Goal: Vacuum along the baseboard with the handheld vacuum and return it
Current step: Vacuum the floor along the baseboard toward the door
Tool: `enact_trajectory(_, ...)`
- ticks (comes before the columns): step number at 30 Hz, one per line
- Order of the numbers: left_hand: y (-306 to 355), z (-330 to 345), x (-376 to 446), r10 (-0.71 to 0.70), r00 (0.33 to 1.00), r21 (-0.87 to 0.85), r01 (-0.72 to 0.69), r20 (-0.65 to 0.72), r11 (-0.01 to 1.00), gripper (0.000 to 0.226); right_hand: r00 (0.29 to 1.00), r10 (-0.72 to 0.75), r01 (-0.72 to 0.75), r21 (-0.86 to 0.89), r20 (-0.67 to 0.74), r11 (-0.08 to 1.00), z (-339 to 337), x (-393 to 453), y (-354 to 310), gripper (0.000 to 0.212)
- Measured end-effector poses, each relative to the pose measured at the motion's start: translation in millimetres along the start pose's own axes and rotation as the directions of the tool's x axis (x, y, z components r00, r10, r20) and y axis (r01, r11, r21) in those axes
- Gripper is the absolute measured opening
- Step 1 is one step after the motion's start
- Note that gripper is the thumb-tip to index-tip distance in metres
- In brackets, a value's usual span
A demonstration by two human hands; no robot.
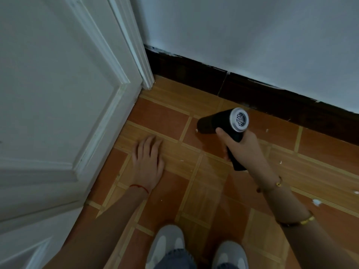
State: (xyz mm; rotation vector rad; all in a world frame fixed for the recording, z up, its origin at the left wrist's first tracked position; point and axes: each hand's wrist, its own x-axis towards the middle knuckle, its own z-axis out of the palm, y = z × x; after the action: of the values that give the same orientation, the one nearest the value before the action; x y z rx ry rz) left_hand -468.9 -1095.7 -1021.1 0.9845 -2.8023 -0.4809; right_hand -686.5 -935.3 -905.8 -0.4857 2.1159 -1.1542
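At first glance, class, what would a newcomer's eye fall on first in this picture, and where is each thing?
The eye goes first to the black handheld vacuum with its silver grilled end, gripped by the right hand just above the orange tiled floor, near the dark baseboard. Next comes the left hand, pressed flat on the tiles beside the white door at left. White crumbs dot the floor at right.
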Motion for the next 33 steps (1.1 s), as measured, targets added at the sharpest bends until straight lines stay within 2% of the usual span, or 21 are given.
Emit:
enact_trajectory(4, -2, 1, 0, -0.001, 1.0, -0.024, 0.001, -0.001, 1.0, 0.045, 0.999, -0.013, 0.02, -0.151, 0.051, 0.988, 12, 4, 3, 0.029)
enact_trajectory(8, -3, 0, 1, 0.007, 1.0, -0.024, -0.008, -0.019, 1.0, 0.045, 0.993, -0.069, 0.049, -0.205, -0.093, 0.978, 20, 9, 7, 0.054)
enact_trajectory(12, -3, 0, 0, 0.006, 1.0, -0.029, -0.006, -0.03, 1.0, 0.045, 0.995, -0.052, 0.07, -0.204, 0.09, 0.976, 27, 11, -2, 0.036)
enact_trajectory(16, -3, 0, 0, 0.013, 0.999, -0.023, -0.014, -0.035, 1.0, 0.044, 0.995, -0.099, 0.094, -0.313, 0.001, 0.945, 29, 16, -10, 0.043)
enact_trajectory(17, -3, 0, 1, 0.016, 0.999, -0.023, -0.016, -0.04, 1.0, 0.044, 0.996, -0.081, 0.089, -0.326, 0.038, 0.941, 26, 17, -13, 0.045)
enact_trajectory(20, -4, 0, 0, 0.02, 0.999, -0.01, -0.02, -0.046, 1.0, 0.044, 0.964, 0.033, 0.055, -0.315, 0.265, 0.947, 19, 13, -21, 0.041)
enact_trajectory(24, -4, 0, -1, 0.027, 0.998, -0.014, -0.028, -0.057, 1.0, 0.044, 0.963, -0.006, 0.115, -0.392, 0.269, 0.913, 24, 3, -23, 0.052)
enact_trajectory(27, -5, 0, -1, 0.033, 0.998, -0.017, -0.034, -0.062, 0.999, 0.044, 0.896, 0.106, 0.069, -0.371, 0.43, 0.926, 22, -2, -28, 0.05)
enact_trajectory(28, -5, 0, -1, 0.036, 0.997, -0.016, -0.037, -0.061, 0.999, 0.044, 0.887, 0.116, 0.06, -0.362, 0.447, 0.93, 21, -4, -28, 0.047)
enact_trajectory(31, -6, 1, -1, 0.038, 0.998, -0.016, -0.039, -0.057, 0.999, 0.043, 0.936, 0.061, 0.082, -0.383, 0.347, 0.92, 22, -4, -25, 0.049)
enact_trajectory(33, -6, 1, -1, 0.034, 0.998, -0.02, -0.035, -0.055, 0.999, 0.044, 0.916, 0.09, 0.082, -0.4, 0.392, 0.913, 19, -4, -25, 0.051)
